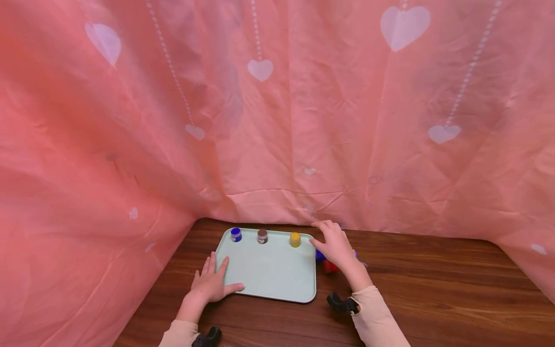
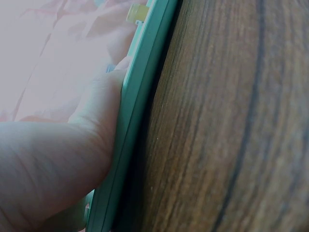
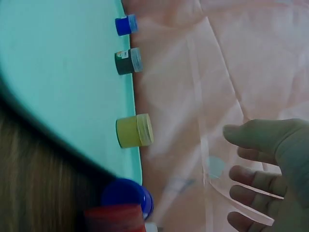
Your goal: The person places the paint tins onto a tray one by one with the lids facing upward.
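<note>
A pale mint tray [image 1: 273,272] lies on the wooden table. Along its far side stand three small paint jars: a blue jar [image 1: 236,234], a brown jar [image 1: 262,236] and a yellow jar [image 1: 295,240]. My left hand [image 1: 211,284] rests over the tray's near left corner with fingers spread; in the left wrist view its thumb [image 2: 99,99] lies along the tray's rim. My right hand [image 1: 336,245] holds nothing, its fingers loosely bent beside the far right corner. The right wrist view shows it apart from the yellow jar [image 3: 134,131].
Right of the tray, partly hidden under my right hand, are a red container [image 1: 330,266] and a blue one [image 3: 124,195]. Bare wooden tabletop [image 1: 433,274] stretches to the right. A pink curtain [image 1: 277,144] with hearts hangs behind the table and at its left.
</note>
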